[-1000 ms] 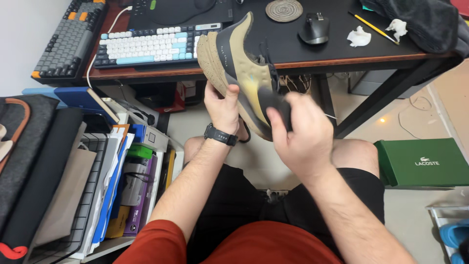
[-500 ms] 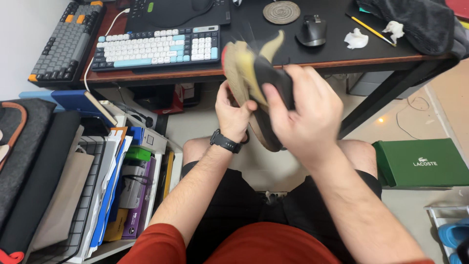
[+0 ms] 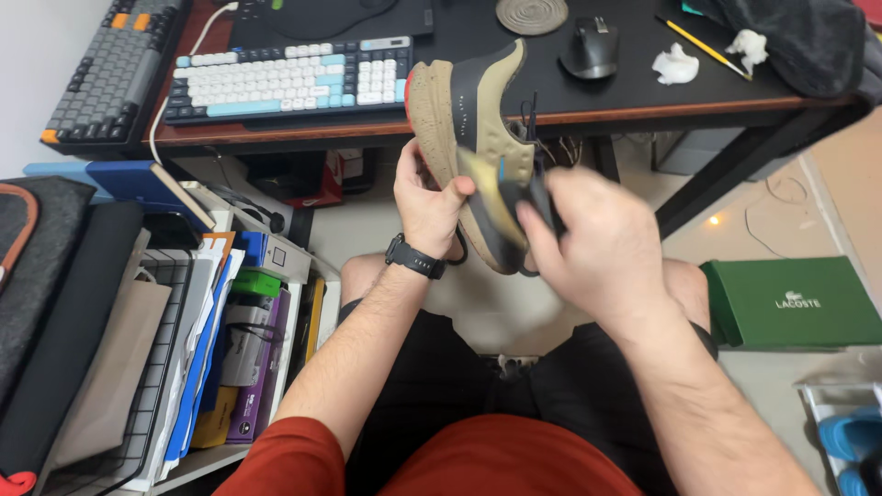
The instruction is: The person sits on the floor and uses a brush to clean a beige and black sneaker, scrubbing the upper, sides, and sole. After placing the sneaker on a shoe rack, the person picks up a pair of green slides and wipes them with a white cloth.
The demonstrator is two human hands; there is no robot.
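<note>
Turned since half a second ago, the tan-and-black running shoe [image 3: 478, 152] now shows its speckled sole edge on the left and its side panel toward the camera, where earlier it was blurred in mid-swing. It is held up in front of the dark desk [image 3: 643, 92], above the seated person's knees. Its long axis runs steeply, one end high by the white-and-blue keyboard [image 3: 289, 78], the other low between the two hands. The left hand [image 3: 427, 197], with a black watch [image 3: 415, 256] on its wrist, is the nearer to the sole: thumb across the sole edge, fingers curled behind, clamped on the shoe's middle. The right hand [image 3: 597, 248] covers the lower end from the right, fingers closed around a black part there; whether that is the tongue or the collar cannot be told. Black laces [image 3: 531, 115] stand loose above the right hand. A black mouse [image 3: 591, 49] sits on the desk behind, well apart. A green box [image 3: 795, 301] lies on the floor at right.
</note>
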